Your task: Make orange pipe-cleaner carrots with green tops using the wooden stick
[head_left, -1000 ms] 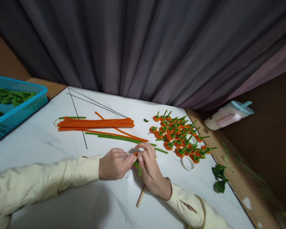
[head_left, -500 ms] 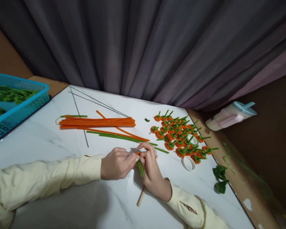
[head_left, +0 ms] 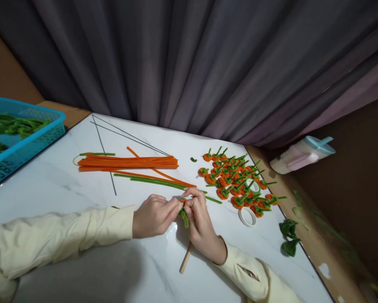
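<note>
Between my two hands is a small orange and green pipe-cleaner piece (head_left: 184, 215), its green end hanging down and its orange part mostly hidden by fingers. My left hand (head_left: 156, 215) pinches it from the left side. My right hand (head_left: 203, 227) grips it from the right, thumb and fingers closed. Under the right hand lies a wooden stick (head_left: 186, 259), its upper part covered. Just beyond the hands are loose green pipe cleaners (head_left: 157, 182) and a thick bundle of orange pipe cleaners (head_left: 129, 162).
Several small orange pumpkins with green stems (head_left: 236, 176) cluster at right, with a white tape roll (head_left: 247, 217) beside them. Dark green leaf shapes (head_left: 289, 248) lie near the right edge. A cup (head_left: 298, 156) stands beyond. A blue basket (head_left: 50, 126) holds green pieces at left.
Both hands stay almost in place, still pinching the small piece, with slight finger movement. The view has shifted very slightly.
</note>
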Motion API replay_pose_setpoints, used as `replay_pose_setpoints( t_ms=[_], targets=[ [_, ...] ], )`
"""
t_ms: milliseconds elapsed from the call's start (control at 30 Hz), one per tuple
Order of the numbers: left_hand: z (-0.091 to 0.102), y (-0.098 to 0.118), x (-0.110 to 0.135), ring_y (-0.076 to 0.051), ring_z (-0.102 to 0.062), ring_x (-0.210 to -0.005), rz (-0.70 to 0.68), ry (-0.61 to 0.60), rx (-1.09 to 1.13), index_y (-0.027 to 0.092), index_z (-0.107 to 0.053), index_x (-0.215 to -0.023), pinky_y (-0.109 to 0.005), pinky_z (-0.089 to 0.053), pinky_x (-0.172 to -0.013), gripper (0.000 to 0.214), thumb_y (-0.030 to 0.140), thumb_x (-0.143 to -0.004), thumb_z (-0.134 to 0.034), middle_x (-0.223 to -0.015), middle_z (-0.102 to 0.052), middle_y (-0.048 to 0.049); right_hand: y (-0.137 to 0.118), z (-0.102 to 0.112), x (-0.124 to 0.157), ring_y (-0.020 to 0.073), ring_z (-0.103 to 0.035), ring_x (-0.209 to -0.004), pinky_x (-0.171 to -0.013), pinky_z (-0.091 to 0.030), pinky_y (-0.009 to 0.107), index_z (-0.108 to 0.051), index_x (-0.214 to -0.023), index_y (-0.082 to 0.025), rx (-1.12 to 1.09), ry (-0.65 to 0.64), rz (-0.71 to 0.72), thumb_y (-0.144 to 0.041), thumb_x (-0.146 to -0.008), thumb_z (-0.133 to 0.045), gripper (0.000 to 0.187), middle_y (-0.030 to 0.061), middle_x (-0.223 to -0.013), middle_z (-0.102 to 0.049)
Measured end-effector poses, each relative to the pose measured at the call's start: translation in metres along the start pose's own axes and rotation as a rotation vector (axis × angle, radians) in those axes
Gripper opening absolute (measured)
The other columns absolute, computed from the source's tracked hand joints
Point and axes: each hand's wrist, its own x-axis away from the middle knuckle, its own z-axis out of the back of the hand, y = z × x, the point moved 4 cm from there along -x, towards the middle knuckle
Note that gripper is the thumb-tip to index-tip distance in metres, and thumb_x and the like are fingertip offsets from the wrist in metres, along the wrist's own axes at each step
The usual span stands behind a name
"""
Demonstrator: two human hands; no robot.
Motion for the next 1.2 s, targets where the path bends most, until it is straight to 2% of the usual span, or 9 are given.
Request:
replay_pose_setpoints(
  t_ms=[200, 333, 400, 500, 733, 833, 1000, 1133, 1200],
  targets=[
    [0.002, -0.01, -0.002, -0.01, -0.041, -0.04, 0.158, -0.035, 0.127, 0.018, -0.04, -0.07, -0.021, -0.034, -0.044, 0.025, 0.018, -0.091, -0.026, -0.05, -0.039, 0.0045, 0.013, 0.006, -0.001, 0.0168, -0.048, -0.091, -0.079, -0.041, 0.033, -0.045, -0.092, -0.022, -0.252, 0.147, -0.211, -0.029, -0.091, -0.036, 0.011, 0.0061, -0.096, -0.049],
    [0.002, -0.017, 0.0, -0.009, -0.037, -0.043, 0.265, -0.05, 0.211, 0.018, -0.04, -0.071, -0.021, -0.032, -0.046, 0.024, 0.02, -0.091, -0.026, -0.054, -0.037, 0.0047, 0.024, 0.002, 0.001, 0.0123, -0.049, -0.064, -0.061, -0.042, 0.026, -0.045, -0.102, -0.022, -0.523, 0.056, -0.36, -0.035, -0.09, -0.041, 0.018, -0.0002, -0.072, -0.049],
    [0.002, -0.019, 0.001, -0.009, -0.036, -0.043, 0.313, -0.049, 0.241, 0.019, -0.04, -0.072, -0.02, -0.032, -0.047, 0.023, 0.021, -0.092, -0.027, -0.054, -0.035, 0.0052, 0.026, 0.0, 0.002, 0.0108, -0.047, -0.058, -0.057, -0.04, 0.025, -0.045, -0.105, -0.022, -0.623, 0.025, -0.361, -0.036, -0.088, -0.045, 0.022, -0.0024, -0.067, -0.047],
    [0.0, -0.022, 0.002, -0.009, -0.036, -0.044, 0.351, -0.06, 0.276, 0.019, -0.041, -0.073, -0.019, -0.031, -0.048, 0.023, 0.023, -0.092, -0.028, -0.055, -0.036, 0.0054, 0.027, -0.002, 0.002, 0.0103, -0.048, -0.059, -0.057, -0.04, 0.024, -0.046, -0.104, -0.022, -0.635, 0.015, -0.339, -0.036, -0.086, -0.05, 0.024, -0.002, -0.069, -0.051],
    [-0.004, -0.02, 0.005, -0.008, -0.04, -0.044, 0.258, -0.099, 0.244, 0.017, -0.045, -0.076, -0.02, -0.031, -0.047, 0.023, 0.023, -0.091, -0.029, -0.056, -0.045, 0.0039, 0.027, -0.007, 0.002, 0.01, -0.05, -0.062, -0.06, -0.041, 0.024, -0.047, -0.102, -0.022, -0.641, -0.047, -0.326, -0.034, -0.086, -0.05, 0.02, -0.0008, -0.074, -0.056],
    [-0.004, -0.02, 0.003, -0.008, -0.043, -0.046, 0.286, -0.126, 0.276, 0.017, -0.047, -0.077, -0.019, -0.033, -0.048, 0.025, 0.025, -0.091, -0.028, -0.058, -0.05, 0.003, 0.027, -0.009, 0.0, 0.0093, -0.049, -0.061, -0.06, -0.041, 0.024, -0.048, -0.101, -0.022, -0.719, -0.07, -0.352, -0.035, -0.085, -0.052, 0.021, -0.0019, -0.073, -0.053],
    [-0.003, -0.029, -0.002, -0.007, -0.044, -0.046, 0.566, -0.059, 0.587, 0.018, -0.046, -0.084, -0.018, -0.036, -0.046, 0.018, 0.035, -0.087, -0.041, -0.056, -0.046, 0.0062, 0.031, -0.007, -0.004, 0.0088, -0.049, -0.06, -0.061, -0.04, 0.023, -0.049, -0.101, -0.021, -0.83, -0.026, -0.392, -0.033, -0.084, -0.055, 0.022, -0.0028, -0.071, -0.051],
    [-0.008, -0.032, -0.002, -0.007, -0.049, -0.049, 0.654, -0.045, 0.9, 0.018, -0.045, -0.106, -0.017, -0.037, -0.04, 0.031, 0.039, -0.083, -0.049, -0.074, -0.054, 0.0012, 0.033, -0.004, -0.005, 0.0093, -0.05, -0.061, -0.063, -0.041, 0.024, -0.049, -0.105, -0.022, -0.871, 0.011, -0.388, -0.031, -0.084, -0.055, 0.023, -0.0022, -0.071, -0.053],
    [-0.01, -0.033, -0.001, -0.007, -0.049, -0.048, 0.707, -0.067, 0.991, 0.017, -0.048, -0.103, -0.017, -0.038, -0.039, 0.033, 0.041, -0.081, -0.052, -0.076, -0.055, 0.0, 0.033, -0.003, -0.005, 0.0097, -0.051, -0.062, -0.064, -0.042, 0.025, -0.05, -0.105, -0.022, -0.862, 0.008, -0.38, -0.031, -0.084, -0.055, 0.024, -0.0011, -0.075, -0.055]
  ],
)
